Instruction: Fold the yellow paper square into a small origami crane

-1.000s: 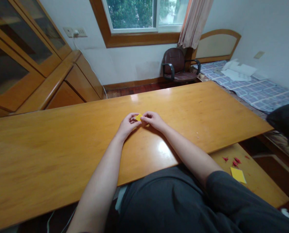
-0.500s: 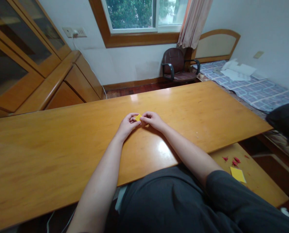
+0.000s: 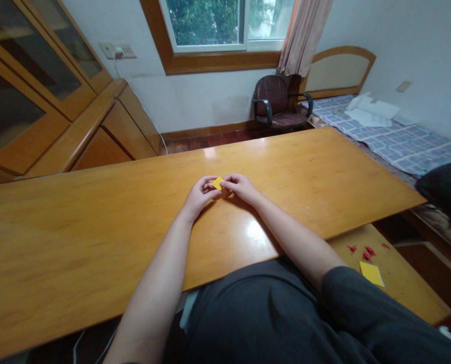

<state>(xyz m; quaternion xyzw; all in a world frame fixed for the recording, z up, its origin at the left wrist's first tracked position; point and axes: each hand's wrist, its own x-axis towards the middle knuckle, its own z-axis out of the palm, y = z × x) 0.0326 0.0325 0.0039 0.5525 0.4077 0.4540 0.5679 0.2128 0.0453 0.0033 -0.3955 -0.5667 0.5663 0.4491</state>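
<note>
A small yellow piece of paper (image 3: 217, 183) is held up between my two hands, just over the wooden table (image 3: 96, 217). My left hand (image 3: 199, 196) has its fingers curled at the paper's left side, with the thumb near its lower edge. On the right side, my right hand (image 3: 239, 187) pinches the paper between thumb and fingers. Part of the paper is hidden behind the fingers, so its folds are hard to make out.
On a lower board (image 3: 411, 288) at the right lie a stack of yellow paper (image 3: 371, 273) and several small red folded pieces (image 3: 367, 255). Beyond the table stand a brown armchair (image 3: 274, 103) and a bed (image 3: 396, 136). A black bag (image 3: 443, 189) sits at the right edge.
The yellow paper has shifted very slightly to the right and up, and its angle has changed a little. Both hands keep nearly the same place.
</note>
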